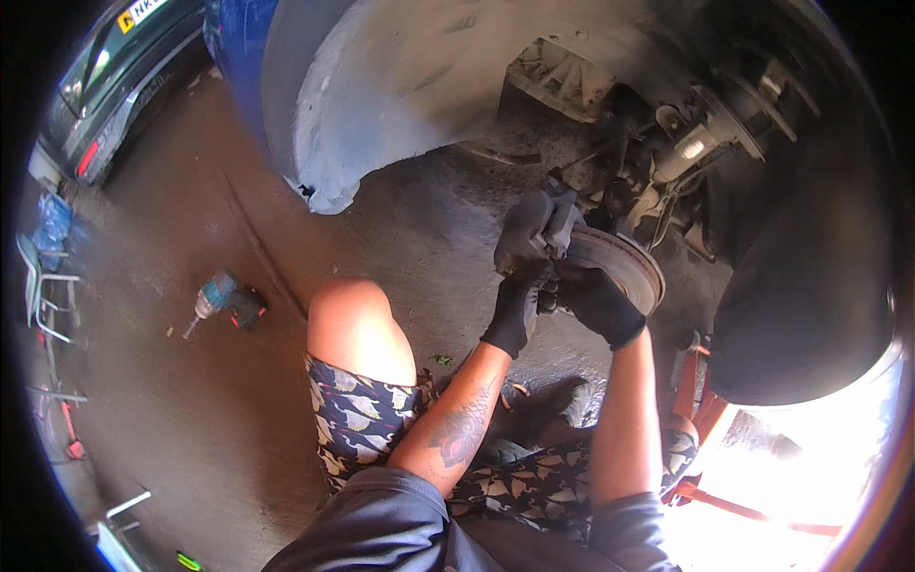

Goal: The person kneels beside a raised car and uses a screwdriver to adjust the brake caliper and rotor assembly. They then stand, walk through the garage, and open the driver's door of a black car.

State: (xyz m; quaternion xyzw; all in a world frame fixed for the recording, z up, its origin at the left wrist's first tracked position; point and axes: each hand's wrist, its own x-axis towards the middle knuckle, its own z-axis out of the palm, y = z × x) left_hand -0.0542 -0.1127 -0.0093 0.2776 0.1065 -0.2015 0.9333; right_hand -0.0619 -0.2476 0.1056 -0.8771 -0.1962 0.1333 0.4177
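Both my hands wear black gloves and meet at the front wheel hub of a raised car. My left hand (pixel 518 303) is closed around the lower part of a dark brake caliper (pixel 560 227), beside the disc's left edge. My right hand (pixel 602 303) lies in front of the rusty-rimmed brake disc (pixel 640 265), its fingers curled in toward the caliper's lower end. What those fingers hold is hidden by the gloves and dark parts. Behind the disc stands a suspension strut (pixel 691 151) with cables near it.
A blue wheel arch (pixel 400 91) with a torn lower edge overhangs at the upper left. A teal-and-black cordless impact driver (pixel 227 300) lies on the floor left of my knee. An orange-red stand (pixel 703 400) is at the right. Another car (pixel 100 105) stands far left.
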